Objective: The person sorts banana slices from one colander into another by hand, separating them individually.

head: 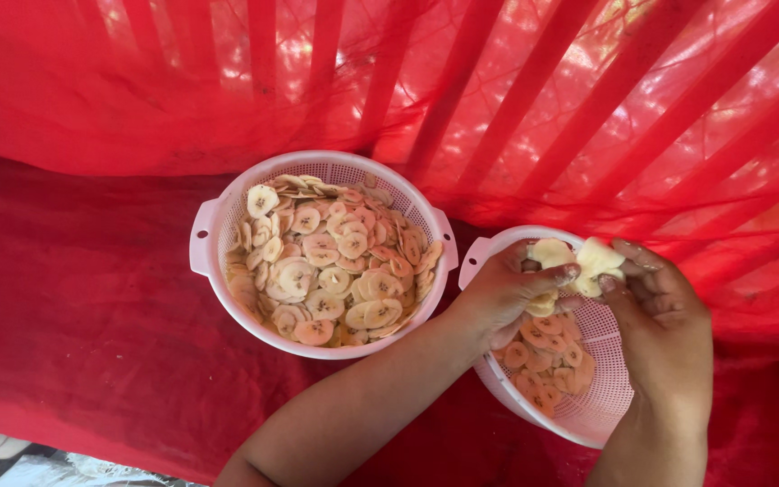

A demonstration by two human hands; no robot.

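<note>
Left hand [507, 293] and right hand [655, 307] together pinching a clump of pale slices [579, 261] over the right colander [601, 406], fuller colander [214, 234] just left, on red cloth [74, 316]

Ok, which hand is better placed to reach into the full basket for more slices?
Probably the left hand. It is the nearer one to the full basket. The right hand sits on the far side, over the smaller basket, and both hands pinch banana slices.
</note>
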